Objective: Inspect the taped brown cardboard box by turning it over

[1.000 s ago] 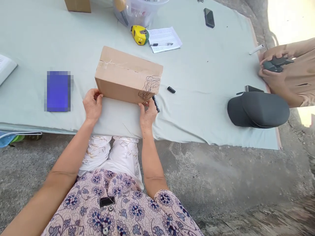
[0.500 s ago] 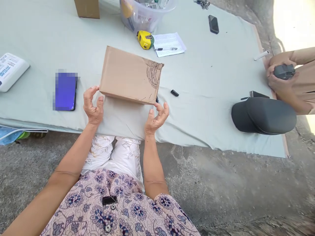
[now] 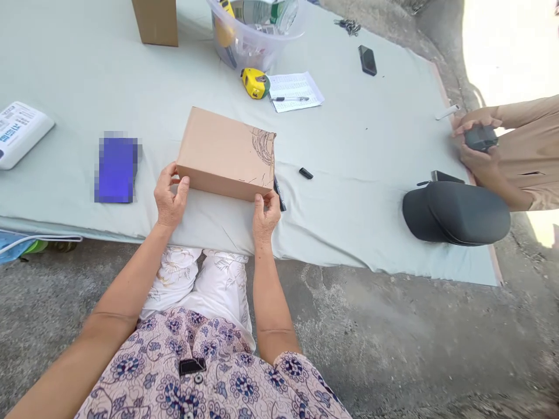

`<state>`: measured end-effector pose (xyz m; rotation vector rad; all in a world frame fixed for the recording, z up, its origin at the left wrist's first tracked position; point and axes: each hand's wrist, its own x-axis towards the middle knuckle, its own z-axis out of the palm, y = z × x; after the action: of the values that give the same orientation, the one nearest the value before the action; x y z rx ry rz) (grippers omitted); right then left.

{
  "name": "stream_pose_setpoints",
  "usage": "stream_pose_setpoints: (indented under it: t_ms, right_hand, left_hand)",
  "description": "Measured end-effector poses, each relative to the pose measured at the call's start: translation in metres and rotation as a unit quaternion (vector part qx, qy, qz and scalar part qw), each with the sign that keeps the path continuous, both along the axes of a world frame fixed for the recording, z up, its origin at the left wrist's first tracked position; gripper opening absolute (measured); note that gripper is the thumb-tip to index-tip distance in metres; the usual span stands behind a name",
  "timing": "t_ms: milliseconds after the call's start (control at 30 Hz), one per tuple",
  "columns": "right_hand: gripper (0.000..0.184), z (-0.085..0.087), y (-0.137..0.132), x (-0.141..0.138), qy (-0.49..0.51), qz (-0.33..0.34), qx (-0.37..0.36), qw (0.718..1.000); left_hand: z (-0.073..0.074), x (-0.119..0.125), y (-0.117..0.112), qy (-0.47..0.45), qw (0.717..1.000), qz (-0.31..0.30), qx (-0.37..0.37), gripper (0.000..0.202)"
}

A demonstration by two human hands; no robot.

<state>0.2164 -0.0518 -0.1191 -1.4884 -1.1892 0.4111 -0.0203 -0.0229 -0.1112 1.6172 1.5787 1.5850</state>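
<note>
A brown cardboard box (image 3: 225,152) lies flat on the pale green cloth (image 3: 358,151), with pen scribbles on its right end. My left hand (image 3: 169,198) grips its near left corner, thumb on top. My right hand (image 3: 265,214) grips its near right corner the same way. A black marker (image 3: 279,194) lies on the cloth just right of the box, beside my right hand. Its black cap (image 3: 305,173) rests a little further right.
A phone with a blurred blue screen (image 3: 116,169) and a white packet (image 3: 20,132) lie to the left. Behind are a yellow tape measure (image 3: 255,82), paper with a pen (image 3: 295,91), a clear tub (image 3: 252,29), another box (image 3: 156,21). Right: black cap (image 3: 456,210), another person's hands holding a dark object (image 3: 479,138).
The box was tipped over away from me onto another face; my hands let go briefly, fingers spread, and now grip its near corners again.
</note>
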Motion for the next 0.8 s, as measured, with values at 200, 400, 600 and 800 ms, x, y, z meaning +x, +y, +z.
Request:
stream_pose_setpoints:
  t_ms: [200,400,600,800]
  right_hand:
    - [0.042,0.0011,0.0013,0.0012,-0.002,0.008,-0.006,1.0]
    - [0.043,0.0007,0.0019,-0.0003,-0.027,0.014,0.003,1.0]
    - [0.039,-0.0012,0.0027,0.001,-0.045,0.033,-0.001,0.998]
    - [0.037,-0.003,0.0031,0.001,-0.049,0.019,-0.006,0.999]
  left_hand:
    - [0.0001,0.0013,0.0012,0.05,0.998,0.022,-0.023,0.045]
    - [-0.007,0.0012,0.0051,0.085,0.995,0.044,-0.02,0.06]
    - [-0.0075,0.0009,0.0052,0.057,0.997,0.047,-0.021,0.058]
    - [-0.0047,0.001,0.0049,0.039,0.998,0.046,-0.03,0.055]
